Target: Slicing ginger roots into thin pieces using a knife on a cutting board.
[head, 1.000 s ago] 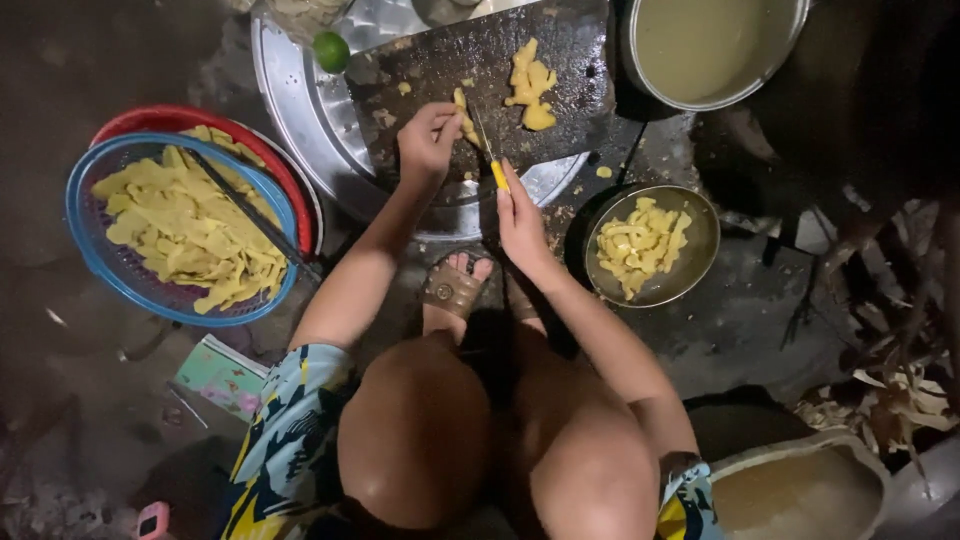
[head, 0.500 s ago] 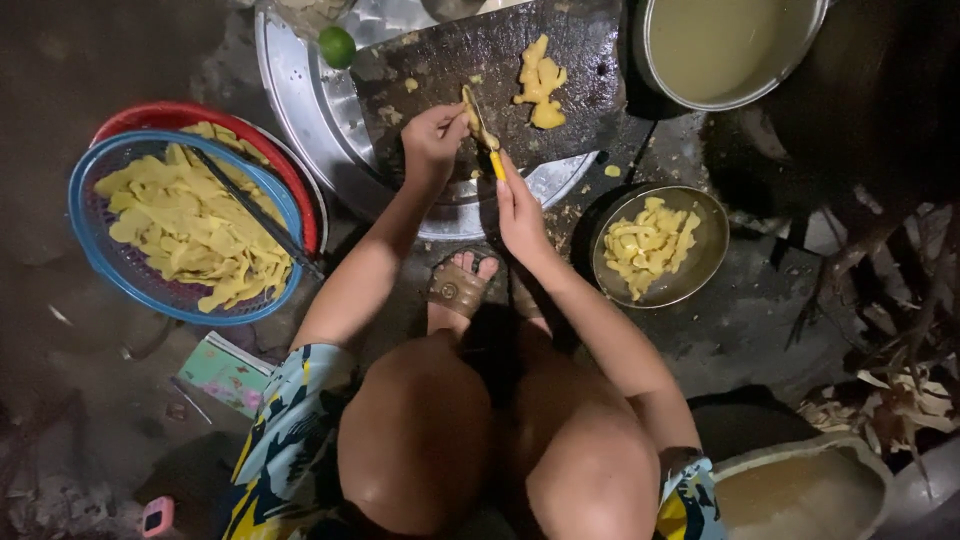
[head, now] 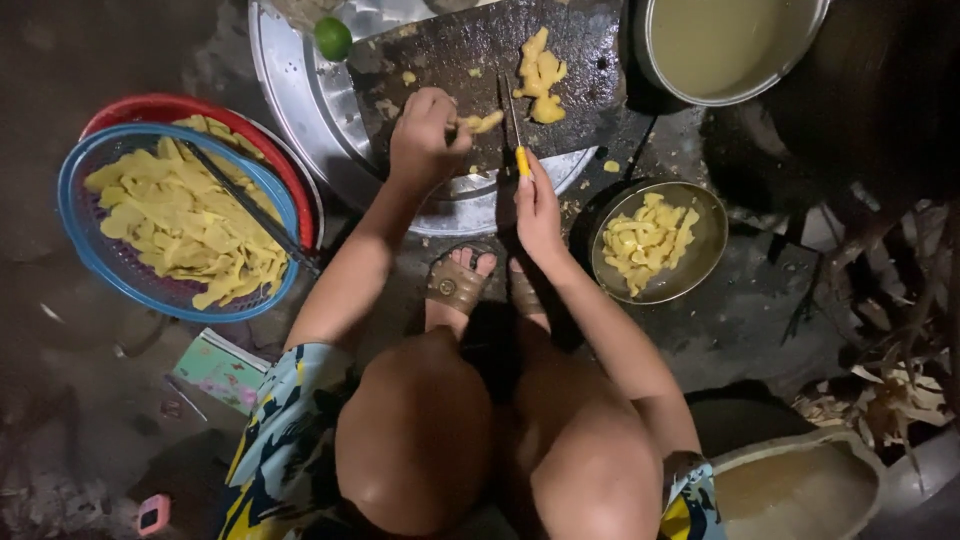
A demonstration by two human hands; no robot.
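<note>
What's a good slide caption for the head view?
Left hand steadies yellow piece on dark board; right hand holds knife.

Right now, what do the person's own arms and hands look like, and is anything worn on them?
Both arms are bare from shoulder to fingertips: no gloves, watch, rings or bracelets show. The left hand and right hand are uncovered. The only clothing in view is a patterned garment in blue, yellow, black and white at the body's sides, plus brown strapped sandals.
</note>
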